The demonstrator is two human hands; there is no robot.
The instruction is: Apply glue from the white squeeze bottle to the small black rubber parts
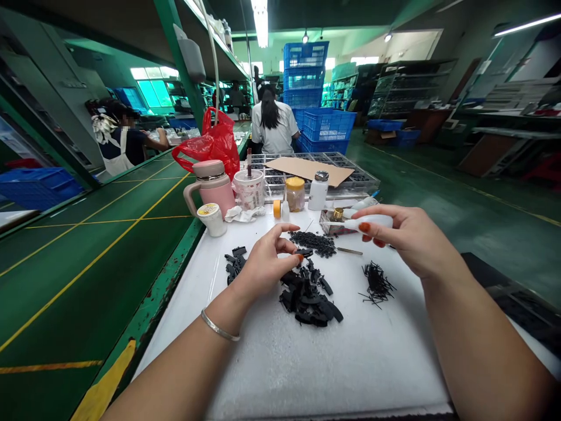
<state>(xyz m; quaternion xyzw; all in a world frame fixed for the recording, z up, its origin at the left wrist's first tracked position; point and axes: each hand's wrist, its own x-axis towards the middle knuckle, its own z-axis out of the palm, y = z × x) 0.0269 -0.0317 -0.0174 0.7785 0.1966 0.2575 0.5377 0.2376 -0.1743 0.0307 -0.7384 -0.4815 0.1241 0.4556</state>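
Note:
My left hand (267, 263) pinches a small black plastic part (304, 253) between thumb and fingers, just above a pile of black parts (309, 298) on the white foam mat (307, 362). My right hand (409, 237) is closed round a small white squeeze bottle (366, 222), its tip pointing left toward the held part. A heap of tiny black pieces (313, 241) lies behind the pile. A bundle of thin black pins (376, 283) lies under my right wrist. More black parts (235, 263) lie left of my left hand.
A pink mug (213, 190), a small white cup (211, 218), a white tub (249, 188), a yellow-lidded jar (295, 193), a white bottle (318, 190) and a red bag (213, 143) stand behind. Trays with cardboard (309, 168) lie beyond. A green conveyor (87, 257) runs left. Two people work further back.

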